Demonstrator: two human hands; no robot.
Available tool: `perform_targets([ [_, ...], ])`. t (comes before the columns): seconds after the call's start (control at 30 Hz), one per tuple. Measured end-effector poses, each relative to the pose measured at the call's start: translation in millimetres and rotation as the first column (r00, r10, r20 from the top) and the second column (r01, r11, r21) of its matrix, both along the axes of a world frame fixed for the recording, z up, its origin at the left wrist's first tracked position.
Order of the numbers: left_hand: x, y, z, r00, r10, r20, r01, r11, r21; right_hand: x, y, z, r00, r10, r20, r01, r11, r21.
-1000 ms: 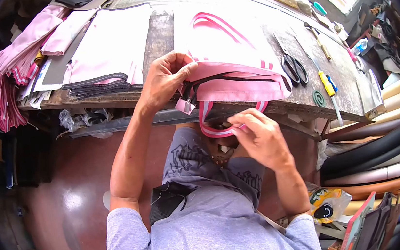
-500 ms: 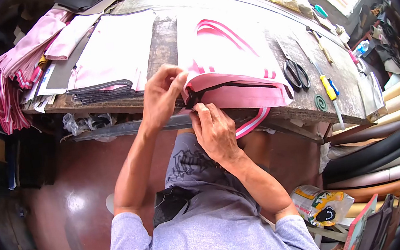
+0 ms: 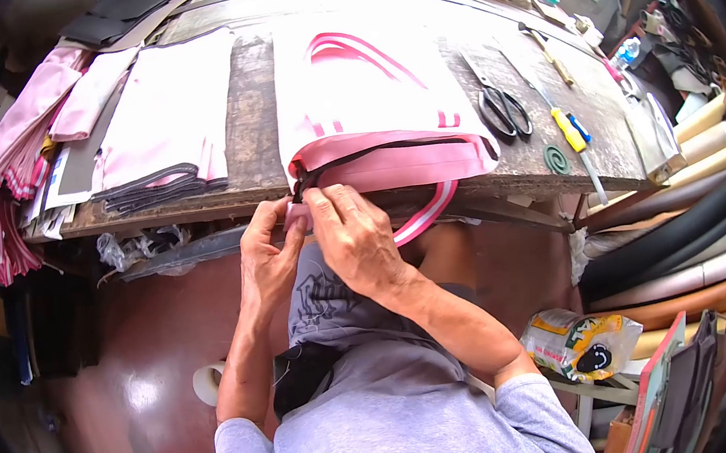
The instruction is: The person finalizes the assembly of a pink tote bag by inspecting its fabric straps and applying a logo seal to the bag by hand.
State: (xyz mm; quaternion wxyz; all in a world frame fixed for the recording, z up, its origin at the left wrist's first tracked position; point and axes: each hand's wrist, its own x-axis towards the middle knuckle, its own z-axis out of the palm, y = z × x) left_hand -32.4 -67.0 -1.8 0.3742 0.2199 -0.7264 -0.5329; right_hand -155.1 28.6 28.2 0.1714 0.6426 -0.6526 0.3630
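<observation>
A pink bag (image 3: 367, 93) with pink-and-white striped handles lies on the worktable, its long opening facing me. A black zipper (image 3: 381, 148) runs along that opening. At the bag's near left corner, the zipper end comes out over the table edge, where a small pink tab (image 3: 295, 215) shows between my hands. My left hand (image 3: 269, 258) pinches this tab between thumb and fingers. Close beside it, my right hand (image 3: 354, 238) has its fingers closed at the zipper end; its fingertips are partly hidden. One striped handle (image 3: 428, 213) hangs below the table edge.
Right of the bag lie black-handled scissors (image 3: 505, 112), a yellow-handled screwdriver (image 3: 569, 130) and a green coil (image 3: 557, 160). Black-edged panels (image 3: 161, 115) are stacked to the left, beside pink straps (image 3: 20, 165). Material rolls (image 3: 677, 269) fill the right side.
Both hands have come down and left, toward my body. My left hand has dropped from above the bag's corner to below it, and the pink tab now shows in its fingers.
</observation>
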Motion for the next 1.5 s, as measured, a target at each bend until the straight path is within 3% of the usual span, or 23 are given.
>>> perform_targets([
  [0.1,3,7,13,0.993,0.091,0.073,-0.077,0.981,-0.176,5,4,7,0.997,0.033,0.073,-0.032,0.999,-0.023],
  [0.13,3,7,9,0.993,0.113,0.046,-0.111,0.993,-0.045,6,5,9,0.994,0.041,0.1,-0.04,0.999,-0.013],
  [0.2,6,8,23,0.993,0.111,0.024,-0.112,0.993,0.044,9,4,13,0.99,0.036,0.138,-0.037,0.999,-0.002],
  [0.27,9,4,28,0.991,0.114,0.075,-0.109,0.992,-0.069,10,-1,17,0.988,0.01,0.157,-0.01,1.0,-0.002],
  [0.33,10,1,33,0.985,0.135,0.104,-0.111,0.971,-0.212,11,-8,19,0.993,-0.11,0.051,0.111,0.993,-0.026],
  [0.47,6,-5,39,0.975,0.182,0.124,-0.14,0.947,-0.289,1,-17,24,0.944,-0.308,-0.121,0.31,0.951,-0.006],
  [0.6,7,-20,30,0.972,0.213,0.098,-0.181,0.948,-0.262,-36,-3,23,0.836,-0.524,-0.163,0.53,0.848,-0.011],
  [0.73,7,-22,27,0.971,0.224,0.086,-0.193,0.942,-0.273,-76,45,24,0.665,-0.679,-0.311,0.671,0.726,-0.151],
  [0.8,9,-23,28,0.971,0.218,0.102,-0.184,0.946,-0.266,-97,73,25,0.635,-0.734,-0.239,0.742,0.666,-0.074],
  [0.97,4,-21,33,0.971,0.221,0.088,-0.185,0.934,-0.305,-114,99,22,0.611,-0.773,-0.171,0.772,0.63,-0.083],
  [1.2,11,-35,37,0.945,0.32,0.074,-0.286,0.912,-0.294,-116,106,19,0.811,-0.585,-0.009,0.583,0.809,-0.076],
  [1.4,18,-34,23,0.958,0.273,0.09,-0.237,0.927,-0.291,-104,99,18,0.76,-0.641,-0.106,0.63,0.767,-0.126],
  [1.5,22,-31,29,0.97,0.224,0.094,-0.196,0.95,-0.243,-103,94,20,0.735,-0.668,-0.116,0.668,0.743,-0.042],
])
